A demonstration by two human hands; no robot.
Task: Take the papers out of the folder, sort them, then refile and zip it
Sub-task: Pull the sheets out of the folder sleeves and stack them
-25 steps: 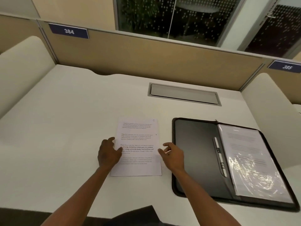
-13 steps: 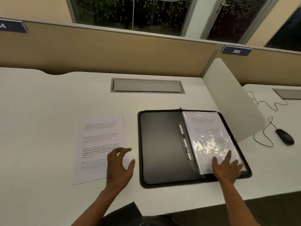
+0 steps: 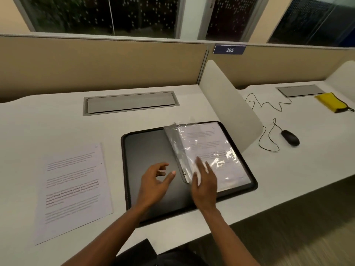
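right hand [image 3: 203, 181] blurred, perhaps lifting plastic sleeve [image 3: 194, 150], folder [image 3: 149, 150] open

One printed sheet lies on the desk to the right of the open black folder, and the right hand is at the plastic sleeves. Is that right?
Not quite. In the head view the printed sheet lies left of the open black folder, not right. The right hand is indeed at the clear plastic sleeves.

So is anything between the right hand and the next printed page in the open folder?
Yes. The printed page lies inside a clear plastic sleeve on the right half of the black zip folder. The right hand rests flat at the sleeve's lifted left edge, so plastic covers the paper. The left hand hovers nearby, holding nothing.
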